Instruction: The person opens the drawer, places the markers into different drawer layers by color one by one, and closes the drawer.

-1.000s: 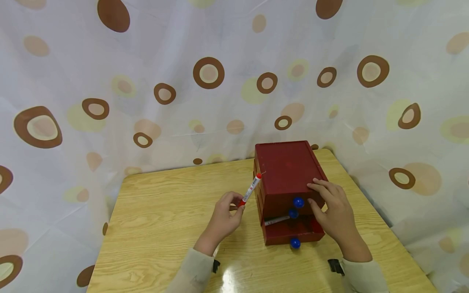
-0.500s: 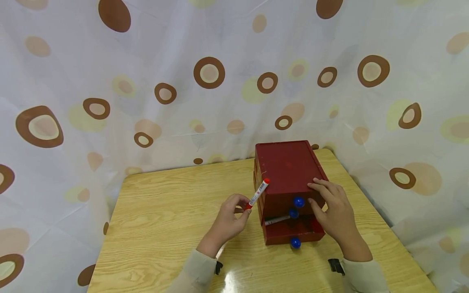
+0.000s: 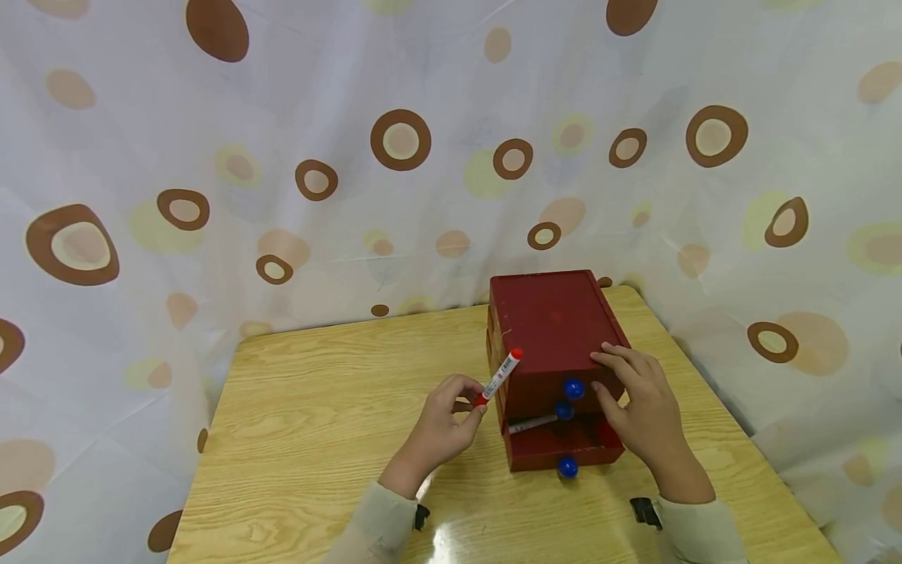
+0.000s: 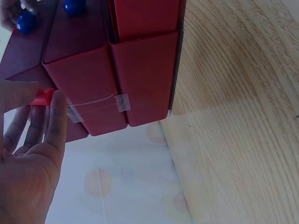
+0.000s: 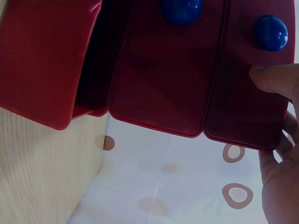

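Note:
My left hand [image 3: 437, 431] pinches a white marker [image 3: 499, 377] by its red lower end, with the red top end slanting up and right beside the cabinet's front left edge. In the left wrist view, only a red part of the marker [image 4: 43, 96] shows between thumb and fingers. My right hand [image 3: 644, 407] holds the front right corner of the dark red drawer cabinet [image 3: 557, 321], fingers on top and thumb against the front of the top drawer. The bottom drawer [image 3: 564, 460] is pulled out. Another marker [image 3: 533, 424] lies in it at the left, partly hidden.
Blue round knobs [image 3: 568, 468] stick out from the drawer fronts. Clear tape [image 4: 122, 102] is stuck on the cabinet's side. The wood-grain table [image 3: 317, 423] stretches to the left. A curtain [image 3: 437, 94] with circle patterns hangs behind and at the sides.
My left hand has moved slightly right and down with the marker, whose top end now overlaps the cabinet's front left corner. The right hand and the cabinet have stayed put.

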Available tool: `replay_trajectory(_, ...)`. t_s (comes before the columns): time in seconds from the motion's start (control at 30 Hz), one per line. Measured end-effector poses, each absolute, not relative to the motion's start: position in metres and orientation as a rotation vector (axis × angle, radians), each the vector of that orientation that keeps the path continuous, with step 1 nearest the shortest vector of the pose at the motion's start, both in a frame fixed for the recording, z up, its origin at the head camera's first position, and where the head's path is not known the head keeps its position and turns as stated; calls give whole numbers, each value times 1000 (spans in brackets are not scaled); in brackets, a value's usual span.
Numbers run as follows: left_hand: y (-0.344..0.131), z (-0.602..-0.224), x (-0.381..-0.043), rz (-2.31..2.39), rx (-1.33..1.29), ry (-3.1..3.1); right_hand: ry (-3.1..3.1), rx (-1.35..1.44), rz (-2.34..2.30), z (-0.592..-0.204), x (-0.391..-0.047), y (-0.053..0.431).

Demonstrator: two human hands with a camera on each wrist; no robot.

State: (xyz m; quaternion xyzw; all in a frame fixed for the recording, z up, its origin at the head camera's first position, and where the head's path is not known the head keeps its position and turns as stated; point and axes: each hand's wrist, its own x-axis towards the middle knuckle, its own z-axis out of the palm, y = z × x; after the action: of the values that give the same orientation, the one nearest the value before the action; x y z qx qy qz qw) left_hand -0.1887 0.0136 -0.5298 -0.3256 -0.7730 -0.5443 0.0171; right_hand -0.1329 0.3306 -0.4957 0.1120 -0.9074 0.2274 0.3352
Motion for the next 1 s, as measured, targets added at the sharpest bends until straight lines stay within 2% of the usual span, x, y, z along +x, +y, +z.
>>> replay_trajectory(1.0,15,-530,-180,-1878,-1138,-2320,-2368,291,596,-495,-133,330)
